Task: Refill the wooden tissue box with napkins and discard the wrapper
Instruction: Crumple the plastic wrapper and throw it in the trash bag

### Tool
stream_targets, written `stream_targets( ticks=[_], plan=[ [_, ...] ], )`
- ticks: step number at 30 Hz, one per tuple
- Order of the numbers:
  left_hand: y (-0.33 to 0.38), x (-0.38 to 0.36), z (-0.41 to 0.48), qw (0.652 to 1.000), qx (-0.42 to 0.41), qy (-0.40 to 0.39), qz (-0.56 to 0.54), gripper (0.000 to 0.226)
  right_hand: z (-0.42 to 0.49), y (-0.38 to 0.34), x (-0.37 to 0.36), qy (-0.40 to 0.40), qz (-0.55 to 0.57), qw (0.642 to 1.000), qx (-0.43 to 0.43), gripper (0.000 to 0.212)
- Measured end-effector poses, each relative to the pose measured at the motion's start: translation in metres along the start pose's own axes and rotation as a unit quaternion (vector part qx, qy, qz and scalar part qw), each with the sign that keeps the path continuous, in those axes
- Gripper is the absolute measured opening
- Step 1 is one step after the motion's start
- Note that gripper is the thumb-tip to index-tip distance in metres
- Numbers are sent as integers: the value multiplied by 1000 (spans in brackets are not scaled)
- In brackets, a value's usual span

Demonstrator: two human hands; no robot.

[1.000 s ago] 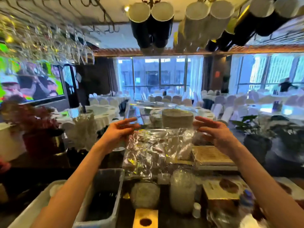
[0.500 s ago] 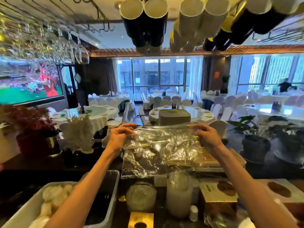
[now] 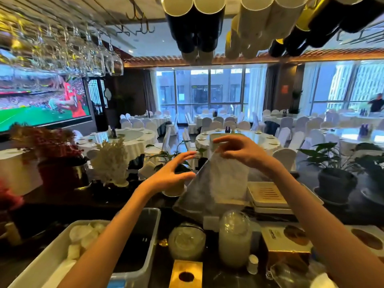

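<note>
My right hand pinches the top of a clear plastic wrapper, which hangs down from it over the counter, blurred and whitish. I cannot tell what is inside it. My left hand is open with fingers spread, just left of the wrapper's slanted edge, holding nothing. Behind the wrapper, to the right, a pale slatted wooden box lies on the counter. A tan box with an oval opening stands at the front right.
A white plastic bin with white rolled cloths sits at the front left. Stacked clear lids, a stack of clear cups and a small gold box with a hole crowd the front. Wine glasses and bottles hang overhead.
Both hands held the wrapper stretched flat between them. My left hand has let go and opened, and the wrapper now hangs from my right hand alone.
</note>
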State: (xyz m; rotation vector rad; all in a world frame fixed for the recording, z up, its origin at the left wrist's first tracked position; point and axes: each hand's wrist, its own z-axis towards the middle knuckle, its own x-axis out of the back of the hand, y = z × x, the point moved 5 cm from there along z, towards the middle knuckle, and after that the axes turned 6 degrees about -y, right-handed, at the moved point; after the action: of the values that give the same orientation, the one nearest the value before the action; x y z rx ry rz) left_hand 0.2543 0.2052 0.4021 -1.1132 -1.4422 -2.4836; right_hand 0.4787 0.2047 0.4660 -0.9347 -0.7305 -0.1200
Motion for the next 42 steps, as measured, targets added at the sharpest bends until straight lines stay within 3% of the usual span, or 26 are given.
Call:
stream_targets(
  ticks=[2,5,7,9,12,15,16,18,21,24,26,29,35,42],
  plan=[
    [8,-16,4,996,19,-67,-55,52,15,-19,-8,-65,-55,996,-4,44],
    [12,-28,6,990,8,-43,-137,31,27,-39,-10,-84,-107,991,8,45],
    [11,-31,6,983,2,6,-181,24,23,-40,-1,-34,-138,989,28,47],
    [8,-28,5,977,16,71,-200,23,8,-25,16,75,-144,986,28,61],
    [3,-16,5,963,28,145,-225,24,-32,21,26,189,-20,980,-56,103],
    [1,-7,1,953,28,174,-248,24,-58,69,-4,125,224,960,-113,126],
    [0,-6,1,952,32,175,-247,24,-61,80,-19,88,281,947,-131,123],
    [-2,-6,0,955,38,171,-240,24,-61,92,-40,46,320,935,-147,94],
    [-6,-4,-3,955,48,151,-249,25,-53,94,-50,68,297,943,-133,49],
    [-10,-3,-8,943,67,76,-315,37,-47,95,-44,91,314,937,-123,31],
    [-15,-2,-11,931,91,45,-351,40,-45,95,-39,87,320,935,-125,29],
    [-21,-2,-15,939,113,44,-321,34,-44,93,-33,70,321,935,-136,35],
    [-16,-3,-16,950,75,109,-283,33,-48,90,-19,-12,355,927,-124,45],
    [1,1,-19,959,-35,82,-270,35,-63,67,5,87,305,948,-7,34]
  ],
)
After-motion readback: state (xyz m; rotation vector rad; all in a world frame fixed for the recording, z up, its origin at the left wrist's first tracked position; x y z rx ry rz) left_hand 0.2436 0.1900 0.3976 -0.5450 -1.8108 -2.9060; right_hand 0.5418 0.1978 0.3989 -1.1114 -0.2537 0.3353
